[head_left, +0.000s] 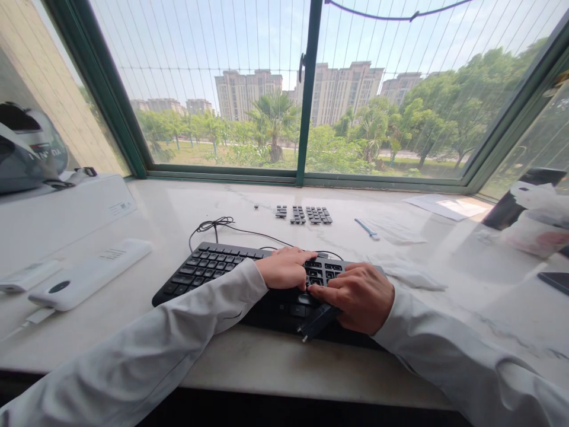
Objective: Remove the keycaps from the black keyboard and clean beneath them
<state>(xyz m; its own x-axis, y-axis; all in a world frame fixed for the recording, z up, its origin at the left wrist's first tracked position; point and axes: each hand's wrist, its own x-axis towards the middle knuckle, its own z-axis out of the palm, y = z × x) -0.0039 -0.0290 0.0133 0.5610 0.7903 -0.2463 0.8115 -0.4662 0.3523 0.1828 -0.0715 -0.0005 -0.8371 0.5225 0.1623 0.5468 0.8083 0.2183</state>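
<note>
A black keyboard (pixel 208 264) lies on the pale stone sill, its right part showing bare key sockets (pixel 315 273) without caps. My left hand (pixel 287 267) rests on it, index finger stretched toward its back edge and thumb down by the sockets. My right hand (pixel 362 296) is curled around a black tool with thin metal tips (pixel 320 320), which points toward me and to the left; its exact kind is unclear. The right index fingertip presses among the keys close to the left thumb. Behind the keyboard, loose black keycaps (pixel 317 214) lie in small groups.
A blue-handled brush (pixel 365 228) and clear plastic bags (pixel 413 276) lie to the right. The keyboard's cable (pixel 216 224) coils behind it. At left are a white power bank (pixel 91 276) and a white box (pixel 66 204). A window (pixel 306 89) stands behind the sill.
</note>
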